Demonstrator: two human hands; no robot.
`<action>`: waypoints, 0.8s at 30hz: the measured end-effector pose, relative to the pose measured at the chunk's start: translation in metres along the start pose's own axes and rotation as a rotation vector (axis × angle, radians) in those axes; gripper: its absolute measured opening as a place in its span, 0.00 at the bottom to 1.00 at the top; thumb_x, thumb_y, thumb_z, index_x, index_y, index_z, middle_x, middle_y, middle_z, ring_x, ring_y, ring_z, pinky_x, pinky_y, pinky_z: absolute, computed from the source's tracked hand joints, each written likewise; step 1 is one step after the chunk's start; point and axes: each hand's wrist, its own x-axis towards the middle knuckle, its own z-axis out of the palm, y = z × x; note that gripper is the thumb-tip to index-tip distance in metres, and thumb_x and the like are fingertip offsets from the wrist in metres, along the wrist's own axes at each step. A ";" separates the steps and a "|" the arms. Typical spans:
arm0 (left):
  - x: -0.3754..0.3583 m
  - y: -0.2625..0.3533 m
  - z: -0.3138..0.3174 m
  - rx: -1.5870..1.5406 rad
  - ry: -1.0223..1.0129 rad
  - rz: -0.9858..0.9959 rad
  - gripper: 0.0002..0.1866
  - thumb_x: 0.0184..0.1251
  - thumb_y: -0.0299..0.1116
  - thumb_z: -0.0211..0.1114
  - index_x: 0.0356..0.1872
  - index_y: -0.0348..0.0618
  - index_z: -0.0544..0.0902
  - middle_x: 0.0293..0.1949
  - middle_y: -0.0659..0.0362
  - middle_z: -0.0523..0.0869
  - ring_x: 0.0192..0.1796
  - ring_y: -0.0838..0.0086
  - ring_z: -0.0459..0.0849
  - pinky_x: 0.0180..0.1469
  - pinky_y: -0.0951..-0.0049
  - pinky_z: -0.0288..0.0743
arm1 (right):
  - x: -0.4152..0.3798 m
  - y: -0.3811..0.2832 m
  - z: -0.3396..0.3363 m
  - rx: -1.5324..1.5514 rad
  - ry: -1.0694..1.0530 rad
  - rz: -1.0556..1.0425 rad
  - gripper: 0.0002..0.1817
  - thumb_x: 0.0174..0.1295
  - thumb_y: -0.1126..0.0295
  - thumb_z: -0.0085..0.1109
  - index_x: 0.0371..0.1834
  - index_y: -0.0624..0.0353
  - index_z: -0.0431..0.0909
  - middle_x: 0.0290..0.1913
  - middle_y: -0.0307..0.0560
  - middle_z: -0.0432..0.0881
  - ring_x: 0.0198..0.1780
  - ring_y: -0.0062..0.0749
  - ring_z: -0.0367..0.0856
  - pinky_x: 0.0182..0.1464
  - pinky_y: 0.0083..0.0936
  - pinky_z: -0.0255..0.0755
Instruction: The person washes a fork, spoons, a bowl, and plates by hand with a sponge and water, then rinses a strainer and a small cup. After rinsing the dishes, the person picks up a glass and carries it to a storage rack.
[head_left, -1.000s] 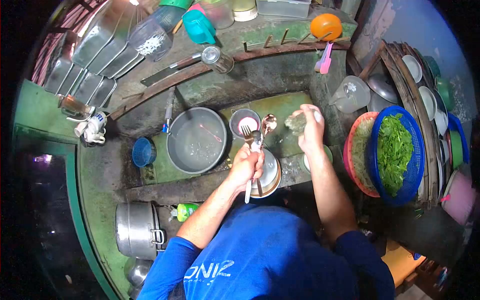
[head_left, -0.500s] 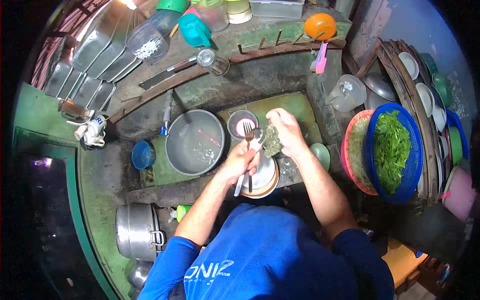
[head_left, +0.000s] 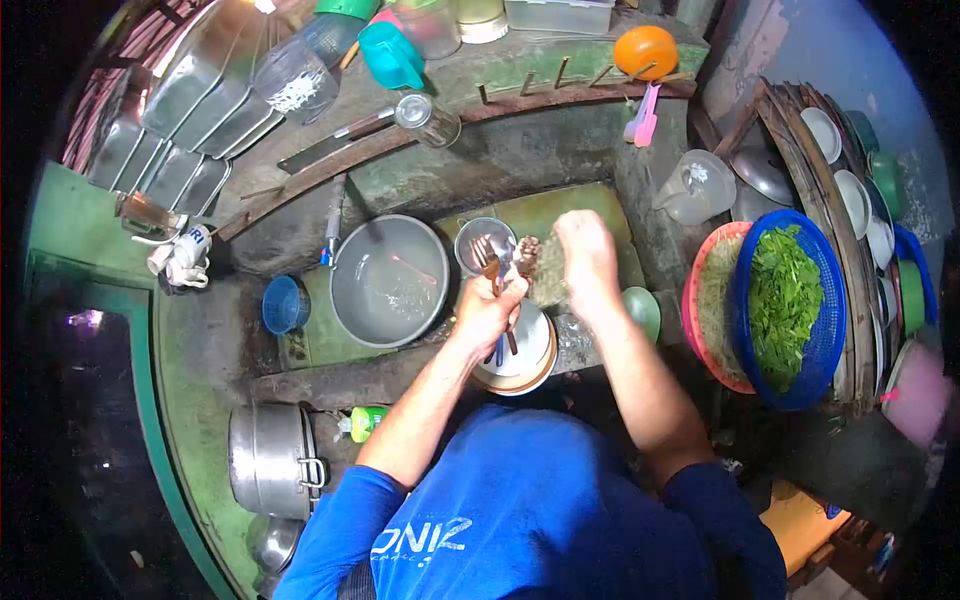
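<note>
My left hand (head_left: pixel 489 308) is closed round a bunch of cutlery, with a fork (head_left: pixel 484 250) and a spoon (head_left: pixel 505 250) pointing up out of the fist. The handles stick out below the hand. In my right hand (head_left: pixel 588 262) is a greenish-grey mesh scrubber (head_left: pixel 546 275), blurred by motion, just right of the cutlery heads. Behind the cutlery sits a small grey bowl (head_left: pixel 466 236), partly covered by it. Under my left hand a stack of plates (head_left: pixel 535 365) rests at the sink's front ledge.
A large grey basin (head_left: pixel 350 300) with water stands left in the sink, beside a blue basket (head_left: pixel 285 305). A green bowl (head_left: pixel 641 312) lies right of my right forearm. Further right is a blue colander (head_left: pixel 835 330) of leafy greens. A metal pot (head_left: pixel 268 460) stands lower left.
The cutlery has turned in my left hand, and a spoon head now shows higher beside the fork. My right hand has shifted slightly right and closed more, with the scrubber hanging at its left.
</note>
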 end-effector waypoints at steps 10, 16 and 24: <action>-0.001 -0.007 0.013 0.005 -0.022 0.055 0.03 0.69 0.27 0.58 0.34 0.42 0.76 0.17 0.69 0.70 0.16 0.85 0.64 0.18 0.80 0.56 | 0.015 0.012 0.005 -0.388 -0.075 -0.352 0.13 0.65 0.65 0.54 0.28 0.63 0.71 0.31 0.51 0.76 0.35 0.33 0.76 0.39 0.34 0.69; -0.011 0.013 0.019 -0.232 -0.060 0.062 0.05 0.70 0.31 0.59 0.41 0.42 0.80 0.17 0.69 0.71 0.17 0.84 0.66 0.18 0.80 0.59 | 0.031 0.014 -0.016 0.585 0.160 0.304 0.20 0.66 0.50 0.54 0.42 0.59 0.72 0.36 0.38 0.76 0.37 0.25 0.75 0.39 0.25 0.71; 0.001 -0.005 0.010 0.248 0.000 0.112 0.13 0.67 0.24 0.58 0.51 0.38 0.80 0.33 0.66 0.82 0.31 0.84 0.75 0.33 0.78 0.71 | -0.003 -0.017 0.000 -0.279 -0.078 -0.727 0.04 0.50 0.76 0.59 0.27 0.62 0.73 0.29 0.51 0.76 0.33 0.46 0.77 0.35 0.37 0.72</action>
